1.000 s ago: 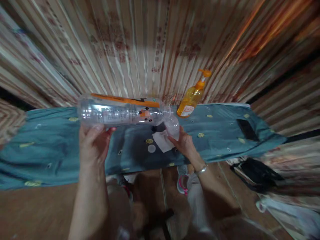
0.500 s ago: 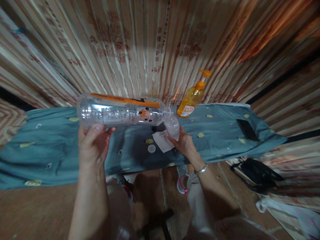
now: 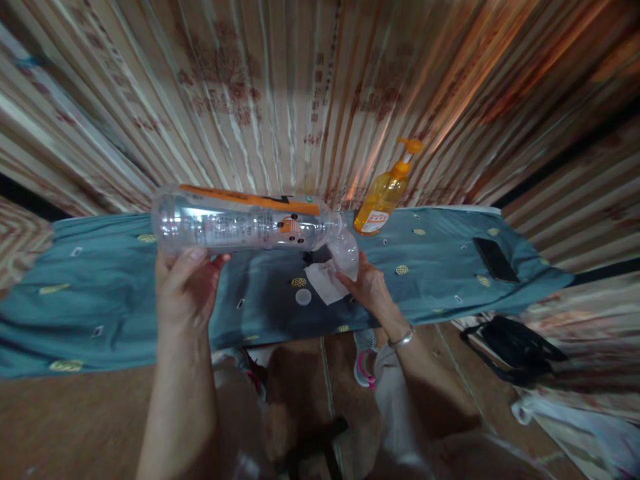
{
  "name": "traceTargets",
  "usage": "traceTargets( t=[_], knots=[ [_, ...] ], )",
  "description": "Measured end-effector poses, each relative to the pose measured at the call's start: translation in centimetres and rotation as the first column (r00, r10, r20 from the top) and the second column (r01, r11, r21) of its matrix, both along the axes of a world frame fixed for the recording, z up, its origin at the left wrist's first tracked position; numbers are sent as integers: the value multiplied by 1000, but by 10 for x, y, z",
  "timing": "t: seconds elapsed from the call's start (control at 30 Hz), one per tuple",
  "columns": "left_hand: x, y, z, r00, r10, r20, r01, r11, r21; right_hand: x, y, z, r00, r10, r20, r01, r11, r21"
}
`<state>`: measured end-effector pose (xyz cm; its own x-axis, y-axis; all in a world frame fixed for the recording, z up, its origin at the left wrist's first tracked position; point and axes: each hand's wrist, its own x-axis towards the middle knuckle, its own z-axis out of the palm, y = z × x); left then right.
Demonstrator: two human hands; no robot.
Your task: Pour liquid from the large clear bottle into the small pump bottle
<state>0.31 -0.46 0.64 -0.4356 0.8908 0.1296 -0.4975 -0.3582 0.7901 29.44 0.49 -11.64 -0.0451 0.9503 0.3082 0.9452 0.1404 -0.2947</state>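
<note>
My left hand (image 3: 187,287) is closed around the lower part of a large clear plastic bottle (image 3: 245,227) with an orange label. The bottle lies nearly level in the air, its mouth pointing right. At that mouth, my right hand (image 3: 370,283) grips a small clear plastic container (image 3: 345,250); its exact kind is hard to make out. A white piece of paper or tissue (image 3: 327,281) sits by my right fingertips; whether they pinch it too I cannot tell. A round whitish cap (image 3: 303,297) lies on the cloth just below.
A pump bottle of yellow liquid (image 3: 383,200) stands behind my right hand. Farther right on the teal cloth (image 3: 110,287) lies a dark phone (image 3: 496,260). A black bag (image 3: 515,347) is beyond the table's front right edge. Patterned curtain (image 3: 280,100) hangs behind.
</note>
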Motion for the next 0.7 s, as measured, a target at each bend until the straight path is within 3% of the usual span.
traceTargets(
  t=[0.7],
  knots=[
    [-1,0,0,1000,-9,-25,9,1000,23,0,-1,3,1000,0,1,0,999,-39]
  ],
)
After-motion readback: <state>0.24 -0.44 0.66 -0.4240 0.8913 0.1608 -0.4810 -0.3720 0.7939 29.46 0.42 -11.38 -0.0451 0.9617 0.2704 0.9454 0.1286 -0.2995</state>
